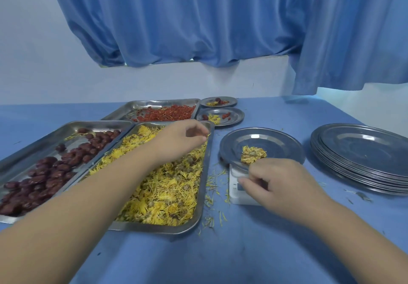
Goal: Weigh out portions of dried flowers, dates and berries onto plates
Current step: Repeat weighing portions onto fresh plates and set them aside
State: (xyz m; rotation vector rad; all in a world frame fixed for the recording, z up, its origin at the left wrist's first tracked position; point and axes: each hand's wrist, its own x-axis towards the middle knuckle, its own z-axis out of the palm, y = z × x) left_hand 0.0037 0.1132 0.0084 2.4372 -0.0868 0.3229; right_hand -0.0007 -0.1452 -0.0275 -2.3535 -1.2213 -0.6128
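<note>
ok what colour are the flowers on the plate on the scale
Yellow dried flowers, seen best in the head view.

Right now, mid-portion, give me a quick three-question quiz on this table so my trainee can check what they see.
1. True or false: the plate on the white scale holds dates.
2. The left hand hovers over which tray? A) dates B) dried yellow flowers C) red berries
3. How many filled plates stand beyond the scale, beside the berry tray?

Key: 1. False, it holds one dried yellow flower. 2. B, the flower tray. 3. Two.
</note>
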